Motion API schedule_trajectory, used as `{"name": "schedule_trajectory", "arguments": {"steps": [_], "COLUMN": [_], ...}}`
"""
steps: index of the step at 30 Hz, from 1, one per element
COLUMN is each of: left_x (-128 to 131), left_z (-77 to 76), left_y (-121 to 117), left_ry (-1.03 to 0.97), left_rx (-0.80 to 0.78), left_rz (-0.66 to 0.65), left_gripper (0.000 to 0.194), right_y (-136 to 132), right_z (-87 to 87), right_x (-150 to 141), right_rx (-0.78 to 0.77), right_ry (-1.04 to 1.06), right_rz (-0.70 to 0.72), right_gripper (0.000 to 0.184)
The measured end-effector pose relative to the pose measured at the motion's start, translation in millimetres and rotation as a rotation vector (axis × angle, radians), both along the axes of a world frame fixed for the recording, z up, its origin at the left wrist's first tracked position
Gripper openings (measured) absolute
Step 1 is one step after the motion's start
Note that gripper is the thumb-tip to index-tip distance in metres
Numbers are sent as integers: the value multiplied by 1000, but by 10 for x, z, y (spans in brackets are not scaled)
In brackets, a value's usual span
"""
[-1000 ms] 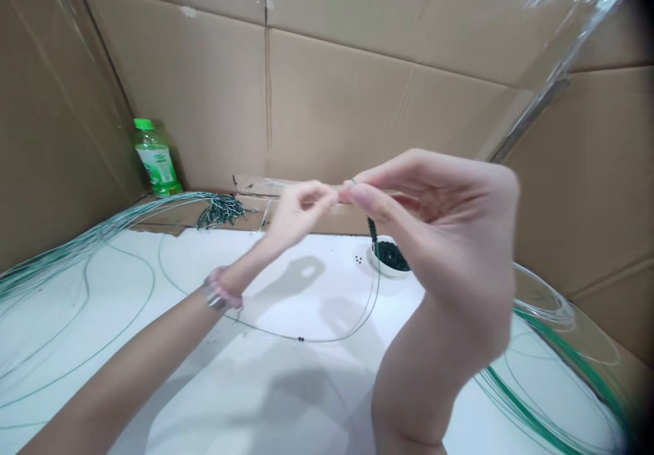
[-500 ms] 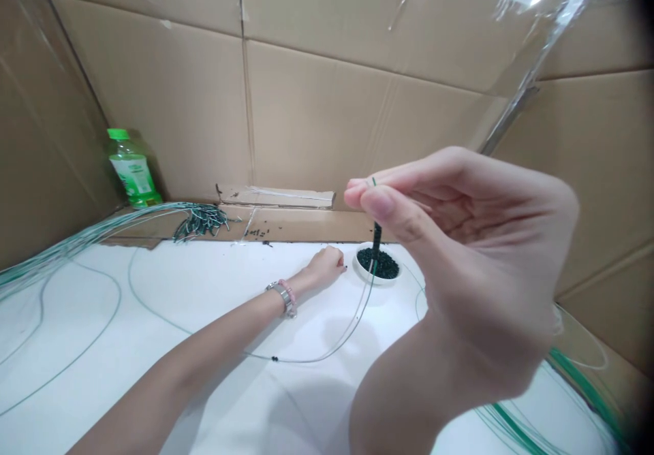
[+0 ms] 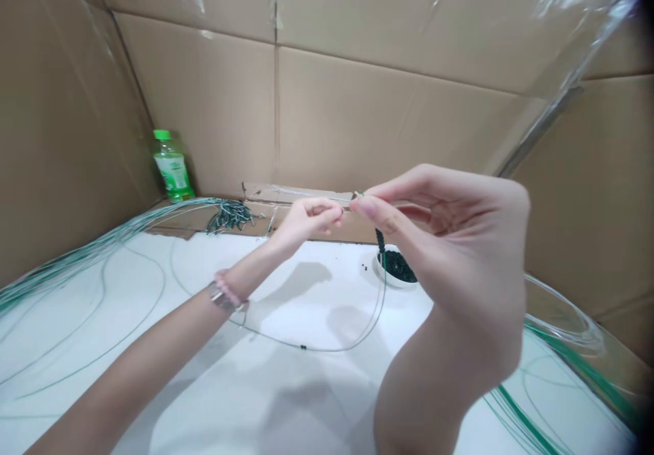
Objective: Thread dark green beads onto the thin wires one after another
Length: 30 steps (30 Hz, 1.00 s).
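Observation:
My right hand (image 3: 439,220) pinches a thin green wire (image 3: 382,291) between thumb and fingertips, with a short column of black beads (image 3: 379,239) strung just below them. The wire droops in a long loop across the white table, and a couple of black beads (image 3: 303,347) sit low on it. My left hand (image 3: 309,218) is raised with curled fingers, its fingertips almost at my right fingertips. Whether it holds the wire end is too small to tell. Below my right hand stands a white bowl (image 3: 381,272) of black beads.
Cardboard walls lined with clear plastic surround the white table. A green-capped bottle (image 3: 172,167) stands at the back left, next to a bunch of beaded wires (image 3: 229,216). Long green wires (image 3: 61,264) spread along the left, with more coiled at the right (image 3: 562,353).
My left hand has risen from the table beside the bowl to my right fingertips. My right hand has moved slightly left and still pinches the beaded wire.

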<state>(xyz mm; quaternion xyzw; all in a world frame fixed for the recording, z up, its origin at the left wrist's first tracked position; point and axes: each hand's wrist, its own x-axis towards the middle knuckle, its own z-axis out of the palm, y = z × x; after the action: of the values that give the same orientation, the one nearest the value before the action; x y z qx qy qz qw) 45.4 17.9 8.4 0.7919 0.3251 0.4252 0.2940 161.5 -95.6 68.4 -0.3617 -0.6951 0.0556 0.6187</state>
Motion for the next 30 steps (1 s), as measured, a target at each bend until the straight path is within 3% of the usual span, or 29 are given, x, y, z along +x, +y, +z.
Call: {"name": "schedule_trajectory", "arguments": {"steps": [3, 7, 10, 15, 21, 30], "left_x": [-373, -711, -782, -794, -807, -780], "left_z": [69, 196, 221, 201, 186, 184], "left_y": [-65, -273, -355, -376, -421, -449], "left_ry": [-299, -763, -784, -707, -736, -701], "left_rx": [-136, -402, -428, -348, -443, -402], "left_rz": [-111, -459, -553, -551, -669, -625], "left_gripper": [19, 17, 10, 8, 6, 8], "right_y": [49, 68, 52, 35, 31, -6], "right_z": [-35, -85, -109, -136, -132, -99], "right_x": [-139, -327, -409, -480, -517, -503], "right_rx": [-43, -118, -132, -101, -110, -86], "right_ry": [-49, -92, -98, -70, -83, -107], "right_rz": [49, 136, 150, 117, 131, 96], "right_gripper": [14, 11, 12, 13, 15, 18]}}
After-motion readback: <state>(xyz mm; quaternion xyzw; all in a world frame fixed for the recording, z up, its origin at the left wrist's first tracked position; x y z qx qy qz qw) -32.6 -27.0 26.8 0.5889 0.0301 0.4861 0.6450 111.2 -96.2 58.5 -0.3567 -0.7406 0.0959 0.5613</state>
